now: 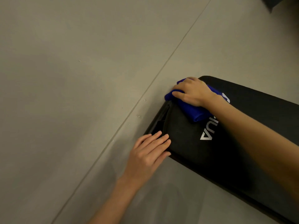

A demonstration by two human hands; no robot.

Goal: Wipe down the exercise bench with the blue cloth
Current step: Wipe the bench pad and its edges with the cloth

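Left hand, fingers straight and together, flat on the near corner of the black exercise bench; pad runs off frame at right, and its white lettering is partly hidden under the right forearm. At the bench's far corner, right hand curls over the folded blue cloth, gripping it against the pad edge. Beyond the bench, grey floor; a dark object is cut off and blurred.

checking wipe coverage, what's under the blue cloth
The blue cloth lies on the black bench pad near its end, held down by the right hand. The pad surface beneath it, and part of the white lettering, cannot be seen.
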